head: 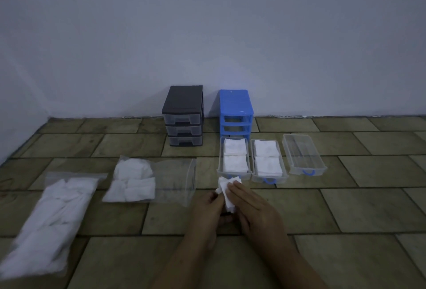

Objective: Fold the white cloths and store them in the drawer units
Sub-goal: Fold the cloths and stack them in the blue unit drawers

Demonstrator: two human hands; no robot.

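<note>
A small white cloth (227,193) is held between both hands just above the tiled floor. My left hand (208,210) pinches its left side with curled fingers. My right hand (253,208) lies over its right side with the fingers fairly straight. Behind them three clear drawers sit on the floor: the left drawer (250,174) and the middle drawer (285,174) each hold two folded white cloths, and the right drawer (322,168) holds nothing. The blue drawer unit (235,108) stands with its slots bare. The black drawer unit (183,115) has its drawers in.
Two clear zip bags of white cloths lie on the left: a partly filled one (170,180) with its mouth toward my hands, and a full one (49,224) at the far left. A pale wall (207,35) runs behind the units.
</note>
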